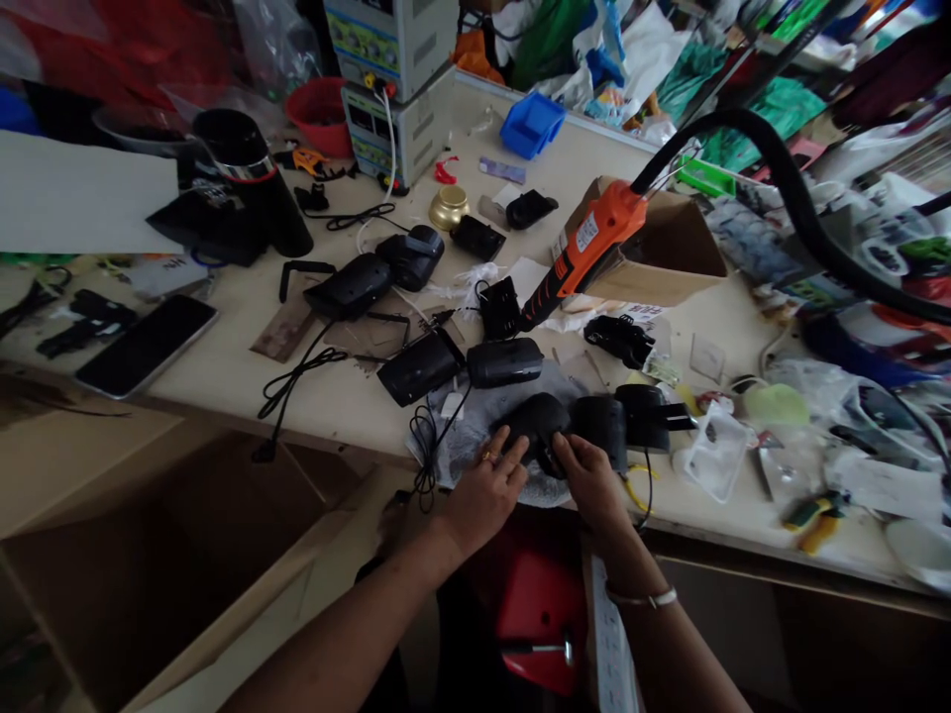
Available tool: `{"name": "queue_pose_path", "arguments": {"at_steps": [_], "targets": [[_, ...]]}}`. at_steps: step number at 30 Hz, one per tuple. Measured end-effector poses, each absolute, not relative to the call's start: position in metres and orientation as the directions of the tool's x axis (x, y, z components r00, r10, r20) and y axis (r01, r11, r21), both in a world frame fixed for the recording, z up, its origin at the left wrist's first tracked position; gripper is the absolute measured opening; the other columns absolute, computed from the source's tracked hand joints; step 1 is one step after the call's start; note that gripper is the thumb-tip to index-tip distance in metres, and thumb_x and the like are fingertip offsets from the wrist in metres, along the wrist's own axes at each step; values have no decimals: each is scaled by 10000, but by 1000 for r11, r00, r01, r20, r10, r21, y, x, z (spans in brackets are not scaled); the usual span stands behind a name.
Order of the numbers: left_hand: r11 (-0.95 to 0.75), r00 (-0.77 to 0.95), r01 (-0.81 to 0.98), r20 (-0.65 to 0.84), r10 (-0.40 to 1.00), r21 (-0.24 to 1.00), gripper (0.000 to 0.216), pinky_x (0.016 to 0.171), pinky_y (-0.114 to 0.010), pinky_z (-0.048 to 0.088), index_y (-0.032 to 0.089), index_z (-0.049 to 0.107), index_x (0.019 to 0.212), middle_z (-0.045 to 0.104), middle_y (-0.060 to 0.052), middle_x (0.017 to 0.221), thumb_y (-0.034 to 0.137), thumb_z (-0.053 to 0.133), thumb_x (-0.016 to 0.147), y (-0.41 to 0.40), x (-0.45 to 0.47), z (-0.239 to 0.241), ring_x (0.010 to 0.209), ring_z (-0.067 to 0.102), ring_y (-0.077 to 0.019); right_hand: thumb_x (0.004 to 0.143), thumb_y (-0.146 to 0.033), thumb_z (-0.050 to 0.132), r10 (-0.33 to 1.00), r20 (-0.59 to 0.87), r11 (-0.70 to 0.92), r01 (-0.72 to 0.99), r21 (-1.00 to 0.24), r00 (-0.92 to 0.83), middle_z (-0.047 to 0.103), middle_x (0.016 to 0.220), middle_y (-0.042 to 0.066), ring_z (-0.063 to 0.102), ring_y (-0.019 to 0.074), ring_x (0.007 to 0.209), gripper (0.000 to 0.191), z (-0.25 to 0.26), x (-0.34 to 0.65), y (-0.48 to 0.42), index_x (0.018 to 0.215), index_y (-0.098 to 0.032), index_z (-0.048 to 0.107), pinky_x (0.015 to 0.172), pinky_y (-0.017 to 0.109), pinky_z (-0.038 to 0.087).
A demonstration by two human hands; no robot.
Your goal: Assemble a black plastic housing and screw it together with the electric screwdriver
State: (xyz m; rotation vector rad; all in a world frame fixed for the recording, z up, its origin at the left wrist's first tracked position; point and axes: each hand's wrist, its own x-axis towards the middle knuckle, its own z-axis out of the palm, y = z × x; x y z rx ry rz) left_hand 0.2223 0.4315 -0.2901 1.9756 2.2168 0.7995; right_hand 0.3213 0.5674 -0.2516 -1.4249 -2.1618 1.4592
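A rounded black plastic housing [536, 418] lies on a grey cloth-like pad [461, 460] at the table's front edge. My left hand [484, 495] holds its left side, fingers over the top. At its right side, my right hand [592, 477] pinches the housing between thumb and fingers; what lies under the fingertips is hidden. Close by on the right stand another black housing [598, 428] and a black part with a bracket [645, 416]. Beyond the pad lie two more black housings, one left [420, 368] and one right [505, 362], near a coiled black cable [423, 451].
An orange power screwdriver [601, 238] on a thick black hose leans over the table before a cardboard box [669, 253]. Left are a phone [149, 345] and a black flask [257, 183]. Yellow-handled pliers [815, 520] and a clear plastic tray [714, 453] lie right.
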Motion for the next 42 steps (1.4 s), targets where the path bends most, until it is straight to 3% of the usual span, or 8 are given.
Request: {"name": "queue_pose_path", "arguments": {"at_steps": [7, 20, 35, 38, 42], "targets": [[38, -159, 918, 278, 947, 395, 183, 1002, -351, 404, 98, 556, 977, 387, -98, 1368, 85, 412, 865, 431, 227, -290, 1324, 135, -320, 783, -575, 485, 771, -289, 195, 642, -741, -568, 326, 490, -42, 291, 80, 468, 472, -257, 317, 568, 548, -174, 400, 412, 216, 231], [13, -141, 929, 320, 937, 370, 182, 975, -334, 429, 92, 573, 967, 440, -99, 1328, 123, 420, 873, 432, 226, -290, 1295, 239, -327, 752, -576, 542, 678, -436, 115, 672, -732, -592, 351, 490, -38, 300, 80, 469, 472, -252, 321, 578, 555, -160, 438, 421, 220, 229], [45, -187, 916, 327, 926, 398, 170, 1006, -359, 413, 93, 567, 941, 434, -92, 1334, 78, 419, 860, 435, 225, -293, 1311, 175, -325, 716, -606, 558, 703, -397, 141, 662, -736, -591, 416, 489, -22, 363, 93, 467, 482, -255, 318, 582, 565, -153, 493, 420, 221, 285], [59, -216, 908, 340, 915, 416, 176, 974, -342, 448, 107, 561, 931, 427, -72, 1343, 68, 402, 866, 439, 220, -298, 1321, 162, -305, 662, -604, 620, 792, -366, 54, 653, -755, -488, 498, 559, -12, 446, 114, 504, 464, -253, 320, 583, 729, -152, 539, 441, 221, 354], [85, -267, 884, 349, 898, 459, 145, 950, -342, 469, 99, 548, 914, 413, -89, 1352, 62, 420, 860, 444, 215, -302, 1319, 201, -301, 565, -609, 695, 852, -380, -90, 614, -784, -361, 563, 625, -4, 513, 145, 534, 654, -252, 322, 580, 996, -165, 481, 464, 249, 430]]}}
